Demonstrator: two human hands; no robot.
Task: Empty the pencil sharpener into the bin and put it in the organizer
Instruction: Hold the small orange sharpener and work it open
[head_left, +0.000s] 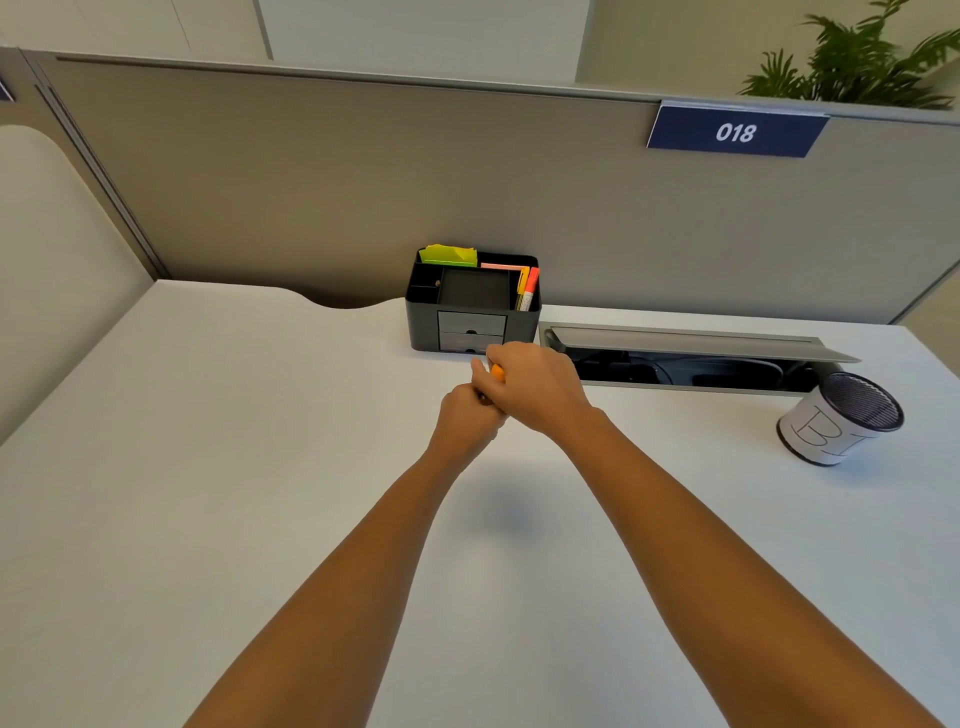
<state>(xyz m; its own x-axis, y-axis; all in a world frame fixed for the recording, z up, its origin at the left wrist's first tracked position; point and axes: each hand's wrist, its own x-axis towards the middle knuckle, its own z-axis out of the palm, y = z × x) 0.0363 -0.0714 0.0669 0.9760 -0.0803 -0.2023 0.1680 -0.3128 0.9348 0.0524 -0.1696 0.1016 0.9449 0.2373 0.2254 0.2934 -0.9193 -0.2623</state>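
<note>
Both hands meet over the middle of the white desk (218, 467), just in front of the black organizer (423, 317). My left hand (467, 415) and my right hand (535, 387) are closed together around the pencil sharpener (497, 372), of which only a small orange part shows between the fingers. The right hand lies over the left and hides most of the sharpener. The bin (836, 418), a small mesh cup wrapped in white paper with handwritten letters, stands at the right of the desk, well apart from the hands.
The organizer holds yellow-green sticky notes (449, 254), an orange marker (530, 288) and two small drawers (470, 330). An open cable tray with a raised lid (691, 345) lies between organizer and bin. A grey partition (363, 182) with a "018" sign backs the desk.
</note>
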